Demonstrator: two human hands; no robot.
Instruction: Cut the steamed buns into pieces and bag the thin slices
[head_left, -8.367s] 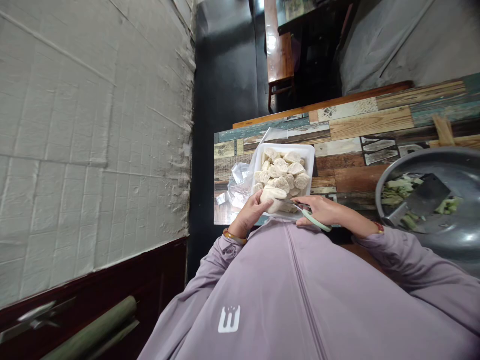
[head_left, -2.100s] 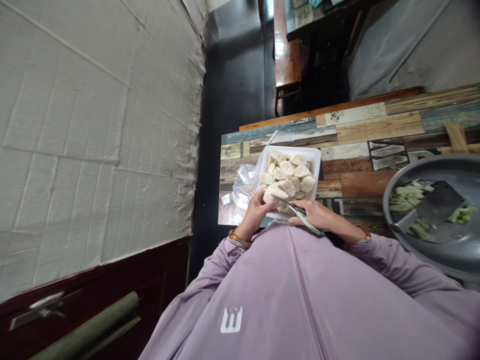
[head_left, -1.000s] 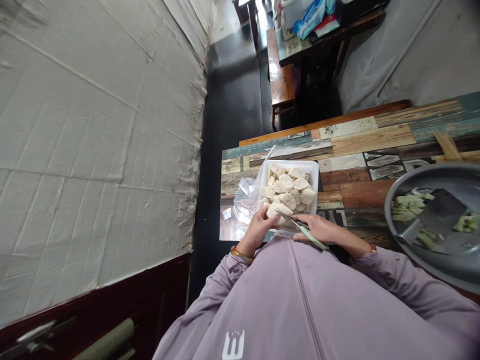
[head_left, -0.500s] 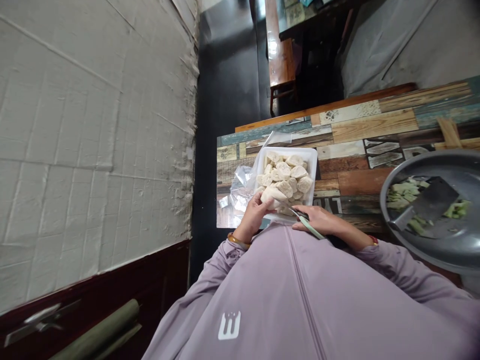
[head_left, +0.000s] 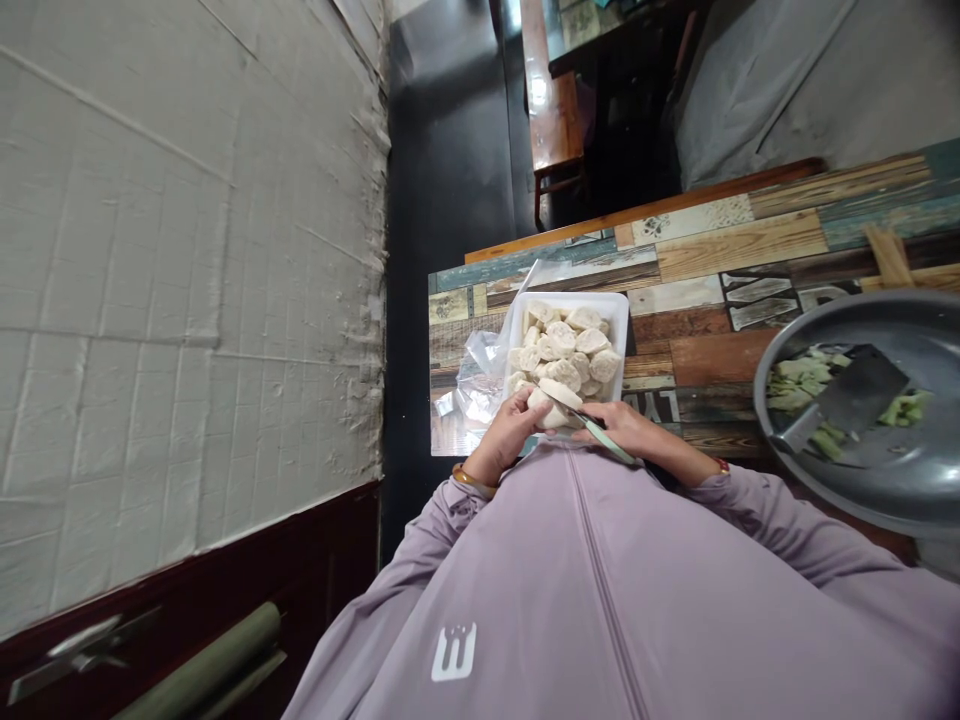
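Note:
My left hand [head_left: 510, 432] is closed around a pale, whitish food roll [head_left: 553, 416] at the near edge of a white tray [head_left: 622, 330]. In my right hand [head_left: 621, 428] is a pair of scissors [head_left: 604, 441] with a pale green handle; its fingers are closed on it. The grey blade crosses the roll, and a round slice [head_left: 561, 392] stands along its far side. Thick, oval slices of the same pale food [head_left: 559, 340] are heaped in the tray. The handle's far side is hidden by my right hand.
Crumpled clear plastic [head_left: 480, 375] lies left of the tray on the wood-patterned table [head_left: 720, 355]. At right stands a large metal basin [head_left: 930, 400] holding chopped greens [head_left: 802, 380] and a cleaver [head_left: 855, 395]. A bench [head_left: 555, 120] is beyond; a white wall [head_left: 187, 250] is at left.
The blade has moved across the roll, and a slice now stands partly separated beside it. My right hand has shifted slightly left. The view has shifted a little.

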